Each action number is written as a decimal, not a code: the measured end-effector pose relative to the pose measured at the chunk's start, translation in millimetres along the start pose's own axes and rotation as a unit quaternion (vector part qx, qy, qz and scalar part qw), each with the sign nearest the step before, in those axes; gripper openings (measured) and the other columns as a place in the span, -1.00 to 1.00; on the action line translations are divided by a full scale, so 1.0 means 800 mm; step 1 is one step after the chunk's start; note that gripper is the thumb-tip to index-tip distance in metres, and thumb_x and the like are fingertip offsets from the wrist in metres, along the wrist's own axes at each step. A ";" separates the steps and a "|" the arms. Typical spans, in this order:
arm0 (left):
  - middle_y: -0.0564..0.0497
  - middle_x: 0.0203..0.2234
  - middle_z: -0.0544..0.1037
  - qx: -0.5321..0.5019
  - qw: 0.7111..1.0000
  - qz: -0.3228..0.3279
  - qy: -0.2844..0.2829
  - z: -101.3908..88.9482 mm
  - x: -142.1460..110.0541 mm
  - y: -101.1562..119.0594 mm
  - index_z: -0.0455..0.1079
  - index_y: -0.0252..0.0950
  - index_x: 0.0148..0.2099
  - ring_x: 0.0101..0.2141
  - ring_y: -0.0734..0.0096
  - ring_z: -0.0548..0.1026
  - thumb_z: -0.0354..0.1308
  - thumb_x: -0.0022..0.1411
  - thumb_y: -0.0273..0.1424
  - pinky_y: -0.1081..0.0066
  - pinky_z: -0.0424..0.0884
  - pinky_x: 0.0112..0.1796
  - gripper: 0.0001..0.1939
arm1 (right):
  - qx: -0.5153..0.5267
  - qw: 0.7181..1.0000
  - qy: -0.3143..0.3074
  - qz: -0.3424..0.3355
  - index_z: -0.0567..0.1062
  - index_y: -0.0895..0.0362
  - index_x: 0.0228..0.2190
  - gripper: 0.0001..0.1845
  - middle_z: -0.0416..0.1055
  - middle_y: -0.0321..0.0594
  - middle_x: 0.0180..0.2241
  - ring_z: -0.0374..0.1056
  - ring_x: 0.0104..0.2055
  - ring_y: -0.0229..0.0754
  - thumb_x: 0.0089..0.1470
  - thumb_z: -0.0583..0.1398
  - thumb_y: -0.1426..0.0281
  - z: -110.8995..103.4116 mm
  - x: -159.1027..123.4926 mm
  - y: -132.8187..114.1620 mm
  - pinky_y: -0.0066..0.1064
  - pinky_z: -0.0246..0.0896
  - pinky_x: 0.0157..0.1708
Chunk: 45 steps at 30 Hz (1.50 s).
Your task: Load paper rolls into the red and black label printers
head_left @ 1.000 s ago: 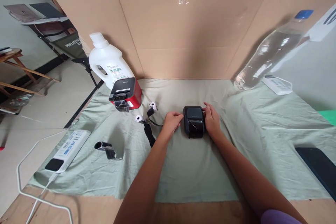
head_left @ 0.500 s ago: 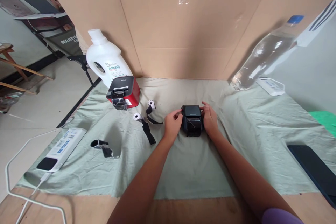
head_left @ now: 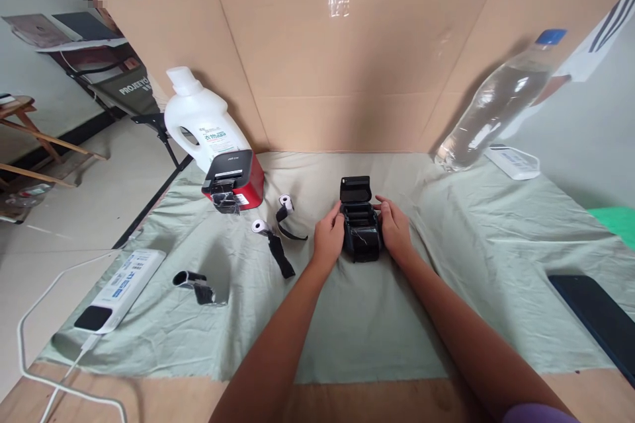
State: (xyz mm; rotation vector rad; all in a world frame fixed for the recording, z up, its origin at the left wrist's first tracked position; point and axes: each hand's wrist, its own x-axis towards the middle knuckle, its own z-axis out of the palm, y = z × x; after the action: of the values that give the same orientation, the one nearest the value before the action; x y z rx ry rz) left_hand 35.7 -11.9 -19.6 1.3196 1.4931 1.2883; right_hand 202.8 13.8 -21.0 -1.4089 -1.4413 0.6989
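A small black label printer [head_left: 362, 243] sits on the green cloth between my hands, its lid [head_left: 355, 190] raised and its inner bay showing. Against the printer's left side, my left hand [head_left: 328, 236] is closed, with the thumb at its upper edge. On the opposite side my right hand [head_left: 395, 228] grips it, fingers along the wall. Black film covers the printer's front. To the left lie two small white-cored rolls, a near roll [head_left: 258, 227] and a far roll [head_left: 286, 201], each with a black strip trailing from it.
At left stand a red and black printer [head_left: 238, 180] and a white detergent jug [head_left: 206, 119]. A black roll [head_left: 191, 281] and a white power bank [head_left: 122, 291] with a cable lie nearer. A water bottle [head_left: 501, 102] leans at right; a phone [head_left: 598, 317] lies nearby. Cardboard [head_left: 282, 59] stands behind.
The label printer's lid has swung up and open, uncovering its inner bay. My left hand's fingers have shifted from a pinch at the upper edge to lying along the side. The view has tilted slightly.
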 end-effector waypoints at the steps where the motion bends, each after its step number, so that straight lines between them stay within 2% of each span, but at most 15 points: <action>1: -0.02 0.16 0.49 0.000 1.000 -0.002 -0.001 0.000 0.001 0.000 0.38 -0.22 0.27 0.16 0.27 0.44 -0.03 0.39 -0.39 0.26 0.29 0.22 -0.55 | -0.002 1.000 -0.001 -0.003 0.48 0.19 0.06 -0.36 0.58 -0.03 -0.18 0.46 -0.19 -0.02 0.28 -0.07 0.02 0.000 0.000 0.000 -0.18 0.29 -0.11; 7: 0.02 0.17 0.48 0.021 1.000 0.003 -0.019 -0.002 0.004 -0.001 0.34 -0.17 0.31 0.17 0.27 0.44 -0.06 0.41 -0.33 0.27 0.28 0.22 -0.53 | -0.024 0.999 -0.010 -0.027 0.49 0.13 0.07 -0.46 0.56 -0.06 -0.10 0.45 -0.07 -0.01 0.29 -0.03 0.11 0.000 -0.003 -0.006 -0.15 0.27 0.01; 10: -0.02 0.16 0.49 0.038 0.999 -0.004 -0.023 -0.003 0.004 -0.001 0.34 -0.20 0.31 0.17 0.24 0.44 -0.07 0.42 -0.31 0.28 0.29 0.21 -0.52 | -0.035 0.998 -0.024 -0.056 0.55 0.11 -0.01 -0.53 0.54 -0.08 -0.10 0.44 -0.04 -0.04 0.28 0.00 0.16 0.000 -0.003 -0.009 -0.19 0.28 0.01; 14: -0.03 0.15 0.50 0.067 0.998 -0.005 -0.021 -0.005 0.002 0.003 0.33 -0.20 0.31 0.16 0.23 0.45 -0.08 0.42 -0.30 0.31 0.31 0.18 -0.52 | -0.114 0.985 -0.087 -0.099 0.63 0.10 -0.19 -0.65 0.47 -0.09 -0.16 0.43 -0.24 -0.13 0.22 0.08 0.25 -0.012 0.012 -0.016 -0.28 0.34 -0.15; 17: -0.05 0.16 0.49 0.084 0.996 -0.007 -0.025 -0.006 0.000 0.006 0.34 -0.20 0.31 0.16 0.21 0.45 -0.07 0.41 -0.30 0.30 0.33 0.16 -0.52 | -0.217 0.950 -0.198 -0.110 0.65 0.08 -0.22 -0.73 0.44 -0.12 -0.14 0.37 -0.40 -0.23 0.15 0.16 0.34 -0.023 0.038 -0.032 -0.31 0.35 -0.20; 20: -0.07 0.16 0.49 0.086 0.996 -0.002 -0.031 -0.006 -0.001 0.007 0.34 -0.22 0.31 0.15 0.20 0.46 -0.06 0.41 -0.29 0.30 0.34 0.15 -0.51 | -0.316 0.896 -0.303 -0.080 0.65 0.06 -0.17 -0.71 0.45 -0.14 -0.16 0.40 -0.35 -0.21 0.04 0.25 0.41 -0.024 0.064 -0.053 -0.33 0.33 -0.16; 22: -0.08 0.15 0.50 0.084 0.996 0.005 -0.032 -0.007 -0.001 0.006 0.35 -0.23 0.30 0.14 0.21 0.47 -0.06 0.41 -0.30 0.31 0.35 0.14 -0.52 | -0.362 0.862 -0.351 -0.054 0.65 0.07 -0.18 -0.69 0.45 -0.14 -0.19 0.42 -0.27 -0.14 -0.04 0.31 0.44 -0.017 0.074 -0.064 -0.33 0.32 -0.13; 24: -0.09 0.13 0.51 0.076 0.997 0.010 -0.030 -0.007 0.000 0.003 0.37 -0.23 0.29 0.13 0.21 0.48 -0.06 0.40 -0.31 0.30 0.36 0.13 -0.52 | -0.391 0.845 -0.363 -0.037 0.65 0.09 -0.22 -0.69 0.43 -0.12 -0.17 0.41 -0.25 -0.11 -0.11 0.34 0.46 -0.010 0.078 -0.072 -0.31 0.33 -0.11; 27: -0.10 0.11 0.54 0.048 0.998 0.014 -0.023 -0.007 0.000 0.001 0.40 -0.23 0.26 0.09 0.18 0.50 -0.03 0.38 -0.34 0.24 0.38 0.11 -0.54 | -0.400 0.858 -0.319 -0.049 0.64 0.08 -0.27 -0.70 0.37 -0.07 -0.13 0.39 -0.20 -0.06 -0.16 0.36 0.49 -0.010 0.075 -0.078 -0.23 0.32 -0.07; 30: -0.10 0.06 0.57 -0.005 1.000 0.014 -0.009 -0.008 0.000 0.002 0.43 -0.25 0.22 0.06 0.19 0.52 -0.02 0.37 -0.35 0.23 0.38 0.10 -0.56 | -0.364 0.892 -0.256 -0.078 0.60 0.08 -0.24 -0.69 0.36 -0.06 -0.11 0.38 -0.13 -0.02 -0.13 0.33 0.50 -0.023 0.072 -0.090 -0.20 0.30 -0.04; 33: -0.08 -0.01 0.60 -0.068 0.997 0.021 0.031 -0.011 -0.006 0.013 0.44 -0.27 0.19 -0.01 0.26 0.54 -0.06 0.41 -0.33 0.28 0.41 0.06 -0.58 | -0.302 0.922 -0.234 -0.064 0.55 0.09 -0.21 -0.72 0.47 -0.12 -0.20 0.39 -0.24 -0.07 -0.02 0.22 0.48 -0.040 0.067 -0.114 -0.22 0.29 -0.15; 35: -0.10 -0.07 0.60 -0.085 0.993 0.046 0.072 -0.016 -0.011 0.027 0.42 -0.29 0.19 -0.07 0.30 0.54 -0.11 0.44 -0.31 0.32 0.43 0.00 -0.57 | -0.267 0.935 -0.229 -0.056 0.54 0.09 -0.23 -0.77 0.51 -0.17 -0.31 0.38 -0.32 -0.08 0.04 0.17 0.43 -0.049 0.060 -0.134 -0.25 0.26 -0.25; 38: -0.13 -0.05 0.54 -0.051 0.984 0.140 0.097 -0.029 -0.015 0.057 0.42 -0.28 0.17 -0.10 0.31 0.51 -0.05 0.42 -0.27 0.37 0.44 -0.07 -0.59 | -0.228 0.947 -0.215 -0.074 0.55 0.08 -0.28 -0.79 0.51 -0.20 -0.38 0.35 -0.37 -0.11 0.10 0.13 0.34 -0.057 0.045 -0.161 -0.29 0.20 -0.35; 42: -0.09 0.05 0.51 0.078 0.961 0.267 0.008 -0.053 -0.009 0.097 0.50 -0.17 0.10 0.06 0.23 0.42 0.16 0.32 -0.31 0.30 0.33 0.10 -0.67 | -0.173 0.950 -0.243 -0.095 0.56 0.06 -0.24 -0.75 0.52 -0.22 -0.35 0.36 -0.34 -0.11 0.14 0.11 0.31 -0.061 0.023 -0.186 -0.31 0.21 -0.36; 45: -0.05 -0.03 0.57 0.144 0.945 0.278 -0.090 -0.072 -0.006 0.113 0.43 -0.12 0.19 0.01 0.19 0.45 0.19 0.30 -0.34 0.26 0.35 0.08 -0.58 | -0.135 0.949 -0.266 -0.098 0.57 0.06 -0.21 -0.74 0.53 -0.22 -0.33 0.38 -0.33 -0.12 0.18 0.10 0.30 -0.059 0.013 -0.197 -0.31 0.23 -0.36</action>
State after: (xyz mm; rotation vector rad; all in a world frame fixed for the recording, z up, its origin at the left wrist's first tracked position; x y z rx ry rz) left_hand 2.1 -31.3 80.4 2.1025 1.2544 1.2628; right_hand 182.8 -12.9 140.1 -1.3067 -2.1380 0.8137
